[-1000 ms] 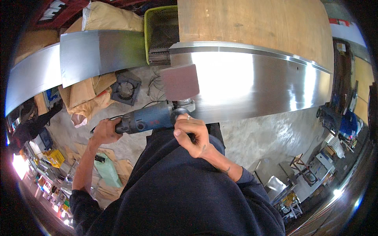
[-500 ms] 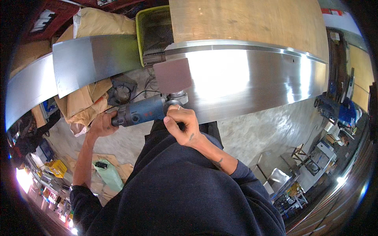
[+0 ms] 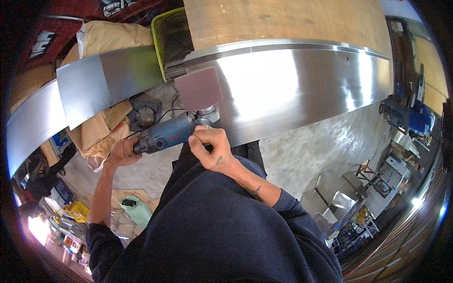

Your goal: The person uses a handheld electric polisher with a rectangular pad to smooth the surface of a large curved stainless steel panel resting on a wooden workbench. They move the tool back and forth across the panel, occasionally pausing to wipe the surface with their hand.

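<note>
With both hands I hold a blue angle grinder (image 3: pixel 169 134) fitted with a flat, squarish reddish-brown sanding pad (image 3: pixel 198 88). My left hand (image 3: pixel 123 152) is closed round the rear end of its body. Wrapped round the side handle near the grinder's head is my right hand (image 3: pixel 213 147), thumb uppermost. The pad overlaps the left end of a long, shiny metal sheet (image 3: pixel 325 75) with a raised strip along its far side. Whether the pad touches the metal cannot be told from here. A dark cord runs behind the grinder.
Beyond the sheet lies a wooden board (image 3: pixel 292 21). A yellow-green crate (image 3: pixel 158 45) with dark mesh-like pieces stands to its left. More metal sheets (image 3: pixel 85 89) and brown paper (image 3: pixel 96 134) are at the left. Metal boxes (image 3: pixel 325 188) stand on the floor at the right.
The view has shifted slightly, so the sheet and crate appear further left and higher. The pad has turned a little and stays at the sheet's left end. Both hands keep their grip.
</note>
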Motion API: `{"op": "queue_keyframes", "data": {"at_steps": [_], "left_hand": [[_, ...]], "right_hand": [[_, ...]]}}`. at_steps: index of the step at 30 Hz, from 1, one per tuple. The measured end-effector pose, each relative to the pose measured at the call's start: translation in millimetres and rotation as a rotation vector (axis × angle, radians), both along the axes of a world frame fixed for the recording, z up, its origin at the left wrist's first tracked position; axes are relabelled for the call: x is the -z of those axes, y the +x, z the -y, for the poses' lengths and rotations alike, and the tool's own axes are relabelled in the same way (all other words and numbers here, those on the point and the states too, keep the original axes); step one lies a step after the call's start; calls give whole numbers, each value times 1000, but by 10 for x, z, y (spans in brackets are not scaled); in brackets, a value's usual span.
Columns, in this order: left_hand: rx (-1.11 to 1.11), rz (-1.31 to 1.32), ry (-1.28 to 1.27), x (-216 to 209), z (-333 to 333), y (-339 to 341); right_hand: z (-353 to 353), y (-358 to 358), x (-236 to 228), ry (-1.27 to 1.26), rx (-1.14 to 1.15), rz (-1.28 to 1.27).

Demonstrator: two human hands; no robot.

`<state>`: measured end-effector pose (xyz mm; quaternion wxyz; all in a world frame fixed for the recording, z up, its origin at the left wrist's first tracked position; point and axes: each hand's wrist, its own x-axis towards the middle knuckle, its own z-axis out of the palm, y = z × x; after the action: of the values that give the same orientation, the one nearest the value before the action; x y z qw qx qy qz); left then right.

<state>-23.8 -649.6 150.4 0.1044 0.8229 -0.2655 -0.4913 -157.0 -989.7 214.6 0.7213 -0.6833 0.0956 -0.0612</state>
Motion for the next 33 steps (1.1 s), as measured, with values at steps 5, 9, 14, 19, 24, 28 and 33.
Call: {"op": "queue_keyframes", "data": {"at_steps": [5, 9, 14, 19, 24, 28, 33], "left_hand": [[45, -15, 124, -16, 122, 51], [42, -42, 123, -66, 190, 77], [79, 24, 87, -52, 274, 35], [95, -39, 130, -9, 437, 58], [124, -74, 191, -88, 655, 75], [127, -147, 182, -71, 842, 112], [187, -101, 105, 21, 955, 60]], "right_hand": [[3, -12, 17, -2, 71, 10], [23, -39, 37, 8, 93, -8], [105, -50, 28, 3, 147, -22], [220, -80, 27, 41, 202, -12], [350, -116, -7, 33, 229, -84], [485, -153, -66, 45, 253, -171], [721, -242, 2, -20, 220, -170]]}}
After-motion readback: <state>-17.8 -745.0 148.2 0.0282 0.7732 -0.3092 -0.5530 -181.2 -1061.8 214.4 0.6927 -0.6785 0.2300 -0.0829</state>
